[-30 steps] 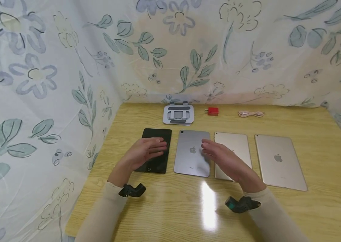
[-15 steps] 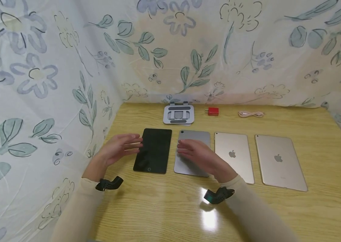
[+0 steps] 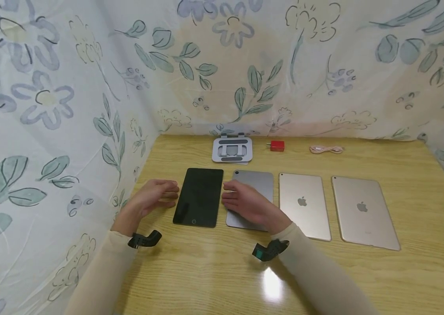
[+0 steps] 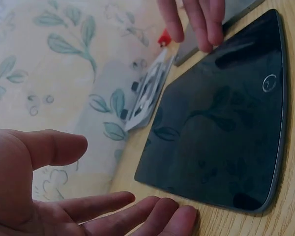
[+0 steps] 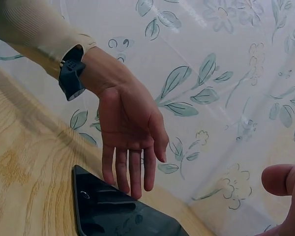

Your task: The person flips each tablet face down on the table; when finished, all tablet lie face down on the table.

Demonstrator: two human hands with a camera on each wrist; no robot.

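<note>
A black tablet [image 3: 199, 199] lies screen up on the table, its home button toward the near edge. Beside its left edge is my left hand [image 3: 149, 201], fingers extended and thumb apart in the left wrist view. Along the opposite edge my right hand [image 3: 251, 203] hovers over a grey tablet [image 3: 259, 177], covering much of its back. Neither hand holds anything; whether the fingertips touch the black tablet's edges I cannot tell. The left hand [image 4: 54, 187] has its fingertips close to the tablet [image 4: 221, 128] in its own wrist view.
Two gold tablets lie back up to the right, the nearer gold tablet [image 3: 304, 205] and the farther gold tablet [image 3: 365, 212]. Behind stand a folded grey stand [image 3: 232, 149], a red charger plug [image 3: 276, 146] and a coiled pink cable [image 3: 326, 149]. Floral cloth [image 3: 222, 65] hangs at the back and left.
My left hand has drawn back left from over the black tablet to its left side. The right hand has moved left across the grey tablet to the black tablet's right edge.
</note>
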